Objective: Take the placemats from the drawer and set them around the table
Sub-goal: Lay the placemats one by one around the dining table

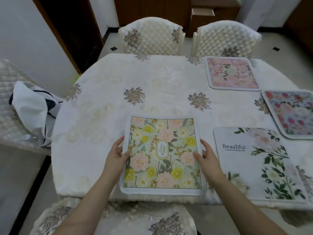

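Both hands hold one mat: the left hand (116, 154) and right hand (207, 156) each keep a grip on a side edge of the green-and-yellow placemat (162, 155), thumbs on top, at the near edge of the cloth-covered bench (108, 99). Just beside it to the right lies a white placemat (254, 160); a pink placemat (232, 73) and a red-flowered placemat (293, 112) lie farther off, and the drawer (202, 13) stands open behind two padded chairs (150, 36).

Red-flowered placemat (293, 114) cut by right edge — drawer (202, 12) interior unseen.

"GARDEN" on oval label of yellow-pink floral placemat (162, 154); "Beautiful" on white rose placemat (257, 160).
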### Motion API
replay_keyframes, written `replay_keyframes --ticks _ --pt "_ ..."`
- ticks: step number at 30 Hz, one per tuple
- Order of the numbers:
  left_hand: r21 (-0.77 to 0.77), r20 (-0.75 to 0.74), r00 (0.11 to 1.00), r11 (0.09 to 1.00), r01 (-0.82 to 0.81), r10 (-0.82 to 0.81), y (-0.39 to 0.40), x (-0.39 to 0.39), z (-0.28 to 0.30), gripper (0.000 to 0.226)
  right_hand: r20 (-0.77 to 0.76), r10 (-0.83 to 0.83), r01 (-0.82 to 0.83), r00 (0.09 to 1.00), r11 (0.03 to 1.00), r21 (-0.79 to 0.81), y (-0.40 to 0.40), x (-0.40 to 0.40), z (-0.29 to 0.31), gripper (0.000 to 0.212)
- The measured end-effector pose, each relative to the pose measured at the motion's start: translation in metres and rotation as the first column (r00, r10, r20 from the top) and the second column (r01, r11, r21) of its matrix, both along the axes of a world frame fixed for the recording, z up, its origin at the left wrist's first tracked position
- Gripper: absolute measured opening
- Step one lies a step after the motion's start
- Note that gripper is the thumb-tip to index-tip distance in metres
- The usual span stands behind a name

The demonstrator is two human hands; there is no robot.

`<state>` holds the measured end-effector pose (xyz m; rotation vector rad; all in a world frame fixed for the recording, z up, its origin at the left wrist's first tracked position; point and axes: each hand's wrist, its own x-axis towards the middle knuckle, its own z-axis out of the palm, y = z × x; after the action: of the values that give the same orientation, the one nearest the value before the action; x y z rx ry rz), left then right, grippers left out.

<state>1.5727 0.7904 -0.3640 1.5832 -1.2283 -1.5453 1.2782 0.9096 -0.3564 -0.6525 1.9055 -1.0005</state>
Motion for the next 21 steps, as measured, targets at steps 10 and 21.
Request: replay_keyframes --ticks 10,21 --pt "-0.022 0.101 0.988 0.992 0.122 -0.119 -0.024 0.014 -0.023 0.054 -0.114 -0.117 0.123 0.987 0.991 0.055 -0.02 0.033 -0.031 0.046" --pt "-0.073 0.374 0.907 0.969 0.236 -0.193 -0.025 0.025 -0.036 0.064 -0.328 0.064 -0.017 0.942 0.989 0.144 -0.025 0.032 -0.041 0.048"
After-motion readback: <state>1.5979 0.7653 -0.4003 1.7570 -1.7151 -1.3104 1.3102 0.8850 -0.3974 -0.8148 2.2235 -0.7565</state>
